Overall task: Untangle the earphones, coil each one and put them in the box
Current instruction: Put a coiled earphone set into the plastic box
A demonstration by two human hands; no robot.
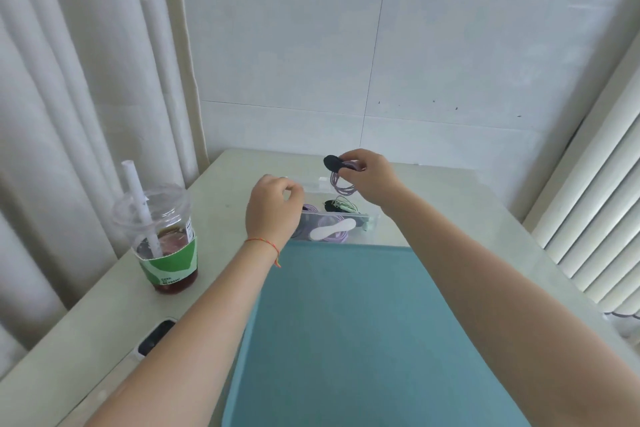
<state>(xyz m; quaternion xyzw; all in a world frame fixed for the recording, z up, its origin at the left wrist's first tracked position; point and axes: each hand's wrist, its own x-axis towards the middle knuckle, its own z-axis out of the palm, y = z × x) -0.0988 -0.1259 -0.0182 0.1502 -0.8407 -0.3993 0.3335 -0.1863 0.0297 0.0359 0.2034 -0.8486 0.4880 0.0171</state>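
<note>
My right hand point(369, 174) pinches a coiled purple earphone point(341, 185) bound with a black strap point(333, 163), holding it above the clear plastic box point(370, 230). Inside the box lie a purple coil with a white strap point(332, 229) and a pale green coil with a black strap point(341, 206). My left hand point(273, 208) hovers over the box's left end with its fingers curled; whether it holds anything is hidden.
A teal mat point(363, 340) covers the table in front of the box. A plastic cup with a straw and dark drink point(162, 239) stands at the left. A phone point(156, 336) lies near the left edge. Curtains, wall and blinds surround the table.
</note>
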